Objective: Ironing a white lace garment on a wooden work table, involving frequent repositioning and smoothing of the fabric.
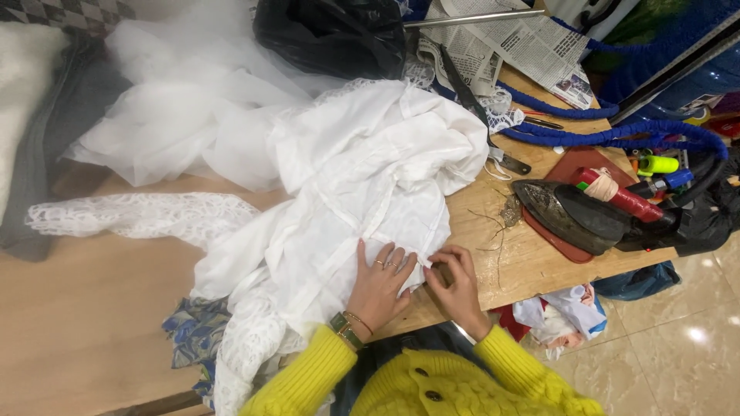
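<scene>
Taking the white garment (362, 192) as the landmark: far to its left a strip of white lace (131, 216) trails flat over the wooden bench (85, 308), and up and to the left a heap of sheer white cloth (177, 115) is pushed back, seemingly to keep the working edge free. The garment itself is bunched in the middle of the bench with its lower hem drawn toward the person. The left hand (379, 286) lies flat and spread on that hem, pinning it so it cannot slide; it clasps nothing. Just right of it, at the hem's corner, the right hand (455, 283) has a narrow pinching grip on the cloth edge. Well to the right of the garment an old dark iron (578, 217) rests on a reddish mat (574, 166), apart from the fabric, with blue cord (617, 135) above it.
</scene>
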